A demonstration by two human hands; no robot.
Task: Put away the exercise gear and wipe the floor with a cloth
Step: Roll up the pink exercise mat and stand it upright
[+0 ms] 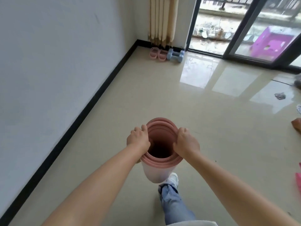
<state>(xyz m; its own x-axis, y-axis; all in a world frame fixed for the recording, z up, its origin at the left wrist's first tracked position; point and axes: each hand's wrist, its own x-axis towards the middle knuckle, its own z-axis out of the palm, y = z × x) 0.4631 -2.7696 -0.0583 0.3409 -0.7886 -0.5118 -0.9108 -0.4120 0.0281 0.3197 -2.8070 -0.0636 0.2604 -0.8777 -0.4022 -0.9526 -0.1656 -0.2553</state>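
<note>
Rolled mat stood upright, carried above floor. Left hand and right hand both clutched top rim, fingers curled. Best kept level, walked toward dumbbells in corner.

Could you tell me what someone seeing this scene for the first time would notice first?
First, the rolled pink mat at bottom centre, held upright, with the left hand and right hand gripping its top rim on either side. Next, the blue dumbbells and pink grips by the curtain in the far corner. A small grey cloth lies on the glossy floor at right.
</note>
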